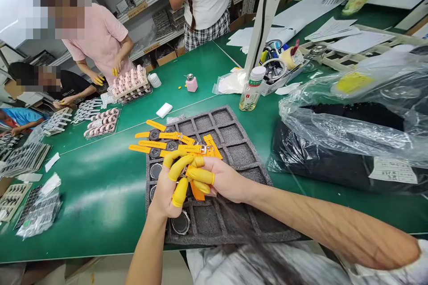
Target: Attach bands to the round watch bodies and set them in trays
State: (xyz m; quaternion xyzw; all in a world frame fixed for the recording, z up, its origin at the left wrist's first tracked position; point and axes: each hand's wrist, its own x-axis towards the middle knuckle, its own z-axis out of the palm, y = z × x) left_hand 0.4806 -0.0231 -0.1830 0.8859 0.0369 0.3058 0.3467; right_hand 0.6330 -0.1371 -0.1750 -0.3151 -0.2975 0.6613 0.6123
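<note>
My left hand (167, 189) and my right hand (222, 179), both with yellow finger cots, meet above a grey foam tray (240, 156). Between their fingertips they pinch a watch with an orange strap (198, 192). Fingers hide most of it; one strap end hangs down below. Just beyond my hands, several watches with orange straps (170, 146) lie across the tray's far left part. Another orange strap piece (212, 146) rests in the tray to their right. A round watch case without a strap (180, 222) sits in a near compartment, and others show partly behind my left hand.
A capped bottle (251, 89) stands beyond the tray, by a white post (267, 18) and a box of tools (277, 75). At right lies a plastic-wrapped black bundle (334, 142). A pink bottle (191, 83) stands further back. Co-workers (100, 31) handle watch trays (132, 84) at left.
</note>
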